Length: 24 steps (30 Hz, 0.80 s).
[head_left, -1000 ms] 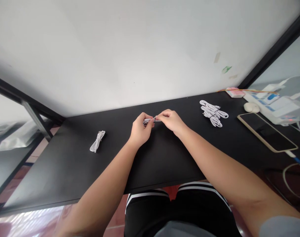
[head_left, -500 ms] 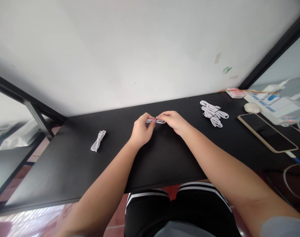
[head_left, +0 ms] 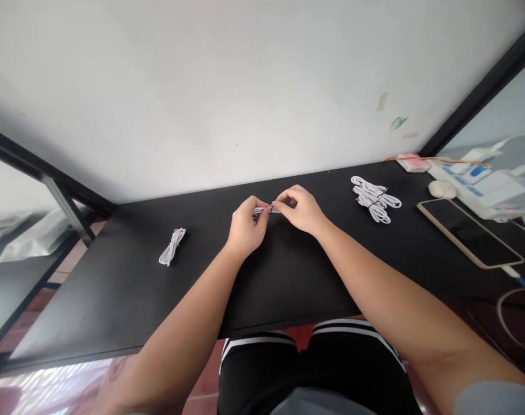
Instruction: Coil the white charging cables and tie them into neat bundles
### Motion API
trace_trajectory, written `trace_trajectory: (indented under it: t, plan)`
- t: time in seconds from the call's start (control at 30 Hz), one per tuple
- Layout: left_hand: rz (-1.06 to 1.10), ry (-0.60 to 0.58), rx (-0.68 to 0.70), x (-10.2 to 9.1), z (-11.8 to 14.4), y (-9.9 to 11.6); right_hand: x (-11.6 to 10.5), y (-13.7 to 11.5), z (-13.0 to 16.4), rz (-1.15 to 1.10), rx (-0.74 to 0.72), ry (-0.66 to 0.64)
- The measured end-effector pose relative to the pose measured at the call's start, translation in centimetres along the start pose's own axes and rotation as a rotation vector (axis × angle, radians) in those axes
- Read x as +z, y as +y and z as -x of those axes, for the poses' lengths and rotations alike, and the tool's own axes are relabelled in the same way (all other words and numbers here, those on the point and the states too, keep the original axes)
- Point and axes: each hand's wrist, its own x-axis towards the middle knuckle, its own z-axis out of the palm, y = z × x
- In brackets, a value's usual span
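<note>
Over the middle of the black tabletop, my left hand is closed on a folded white cable. Its thumb and fingertips pinch the bundle near the middle, so the palm side is partly hidden. A thin black twist tie wraps that bundle. My right hand pinches at the tie, thumb and forefinger together, its other fingers curled. To the left lies another folded white cable, with no dark tie visible on it. Several white cables with dark ties lie in a pile on the right.
On the right, a phone with a cable plugged in lies beside a white round-ended case. Behind are a power strip with chargers and a small pink-and-white box. A white wall rises along the back edge.
My right hand's fingers have shifted slightly up and bent more at the tie. My left hand has moved a little left, still holding the cable.
</note>
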Motion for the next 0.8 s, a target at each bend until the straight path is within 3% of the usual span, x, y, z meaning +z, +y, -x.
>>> trace_trajectory:
  t: [0.17,0.43,0.63,0.8]
  plan:
    - [0.006,0.009,-0.004,-0.1,-0.1,0.0,-0.4,-0.4,0.2,0.004,-0.073,-0.067]
    - [-0.03,0.009,0.032,-0.1,0.0,0.0,-0.3,-0.3,0.2,0.041,-0.138,-0.054]
    - [-0.138,0.068,0.149,0.0,0.0,0.4,0.6,-0.4,0.2,-0.117,0.074,-0.056]
    - [-0.195,0.056,0.274,0.0,0.0,0.6,1.0,-0.8,0.2,-0.397,0.279,-0.074]
